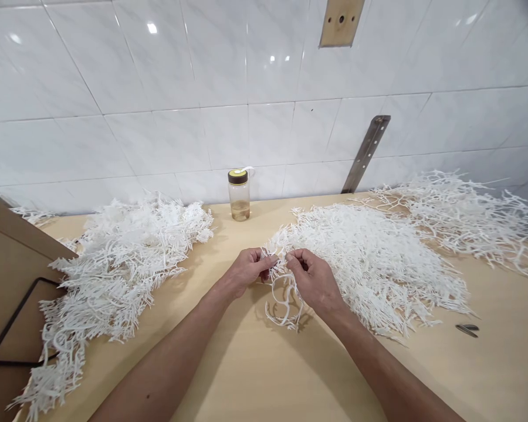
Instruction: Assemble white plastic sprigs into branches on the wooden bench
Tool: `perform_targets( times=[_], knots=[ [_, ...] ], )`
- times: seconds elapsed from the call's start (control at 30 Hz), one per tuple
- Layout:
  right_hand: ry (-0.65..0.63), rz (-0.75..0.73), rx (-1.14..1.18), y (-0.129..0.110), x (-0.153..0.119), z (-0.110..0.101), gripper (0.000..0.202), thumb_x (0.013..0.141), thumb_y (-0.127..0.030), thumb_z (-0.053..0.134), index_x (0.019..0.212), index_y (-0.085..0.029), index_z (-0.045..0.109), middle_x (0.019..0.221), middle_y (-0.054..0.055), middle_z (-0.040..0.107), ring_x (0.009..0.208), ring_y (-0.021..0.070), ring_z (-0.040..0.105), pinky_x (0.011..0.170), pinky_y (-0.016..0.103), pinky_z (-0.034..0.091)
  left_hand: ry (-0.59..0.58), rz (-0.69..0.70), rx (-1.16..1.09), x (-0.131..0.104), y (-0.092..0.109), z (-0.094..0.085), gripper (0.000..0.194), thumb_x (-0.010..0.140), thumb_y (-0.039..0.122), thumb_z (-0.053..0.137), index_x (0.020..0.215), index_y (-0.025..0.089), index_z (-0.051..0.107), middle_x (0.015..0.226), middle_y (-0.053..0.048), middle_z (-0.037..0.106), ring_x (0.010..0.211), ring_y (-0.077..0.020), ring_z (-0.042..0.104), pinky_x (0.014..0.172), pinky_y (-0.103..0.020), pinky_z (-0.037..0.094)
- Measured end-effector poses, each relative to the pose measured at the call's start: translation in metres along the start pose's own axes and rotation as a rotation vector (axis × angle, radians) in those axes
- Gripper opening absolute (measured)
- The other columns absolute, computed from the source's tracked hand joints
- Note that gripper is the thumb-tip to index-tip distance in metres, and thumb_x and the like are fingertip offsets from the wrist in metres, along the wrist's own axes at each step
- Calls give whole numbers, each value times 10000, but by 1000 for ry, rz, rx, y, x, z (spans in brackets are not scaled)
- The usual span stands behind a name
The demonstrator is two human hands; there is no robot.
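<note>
Between my two hands is a white branched plastic piece, its thin curved stems hanging down over the table. My left hand is closed around a feathery part of it, thumb pressed on top. With thumb and forefinger my right hand pinches the same piece at its upper right side. The fingertips of both hands are close together, and they partly hide the spot they grip. Just beyond my right hand spreads a large heap of similar white branched pieces.
Another white heap lies at left, beside a brown box. Coarser white stems lie at far right. A water bottle stands near the tiled wall. Small metal snips rest on the wooden table.
</note>
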State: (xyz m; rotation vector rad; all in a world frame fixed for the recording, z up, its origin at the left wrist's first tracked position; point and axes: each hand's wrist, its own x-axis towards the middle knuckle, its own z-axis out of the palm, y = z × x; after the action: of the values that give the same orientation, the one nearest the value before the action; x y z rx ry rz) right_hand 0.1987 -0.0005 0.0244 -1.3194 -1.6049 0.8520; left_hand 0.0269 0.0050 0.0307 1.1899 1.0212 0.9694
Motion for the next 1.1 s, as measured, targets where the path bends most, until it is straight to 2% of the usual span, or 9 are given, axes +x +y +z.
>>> perform_targets(
  times=[0.3,0.43,0.57,0.7,0.8,0.9,1.1],
  knots=[
    [16,2,-20,2,2,-3,325,867,-470,521,837,-174,650,692,20,626,622,167,534,598,292,405,-111,57,243,-5,9,-1,496,712,554,740,575,174,452,513,64,374,500,-70,300,492,-244,196],
    [10,11,-8,0,2,-4,310,865,-462,520,838,-179,644,666,9,606,600,161,517,579,285,390,-89,-7,105,-3,7,-3,494,675,537,783,563,171,469,510,56,385,496,-72,317,494,-244,219],
    [-61,43,33,-4,0,-2,310,862,-475,525,811,-187,629,608,-11,557,555,150,483,535,273,360,-14,-81,-191,-1,5,-5,391,630,420,839,615,143,564,570,18,494,523,-82,410,509,-237,294],
    [-109,44,60,1,0,4,306,861,-470,534,771,-187,607,637,-6,572,566,141,484,540,266,372,-41,-128,-416,-1,3,1,318,631,348,832,670,112,621,602,-5,519,509,-74,392,462,-232,245],
    [-113,69,100,9,4,8,291,856,-461,543,768,-191,603,644,-11,578,554,132,481,529,258,384,-59,-152,-417,-1,-1,6,340,636,364,837,656,107,615,581,-1,502,491,-66,373,447,-228,210],
    [-104,134,124,15,6,10,245,832,-433,576,768,-197,602,598,-27,567,483,116,448,479,248,372,-30,-140,-339,0,-6,8,382,647,416,840,653,121,598,545,14,481,483,-68,377,447,-229,207],
    [-8,166,174,10,6,6,227,767,-414,659,778,-194,606,614,-15,595,476,122,488,432,246,416,52,-79,-213,3,-12,6,474,655,513,821,613,164,504,506,42,459,451,-58,353,446,-232,186]
  ],
)
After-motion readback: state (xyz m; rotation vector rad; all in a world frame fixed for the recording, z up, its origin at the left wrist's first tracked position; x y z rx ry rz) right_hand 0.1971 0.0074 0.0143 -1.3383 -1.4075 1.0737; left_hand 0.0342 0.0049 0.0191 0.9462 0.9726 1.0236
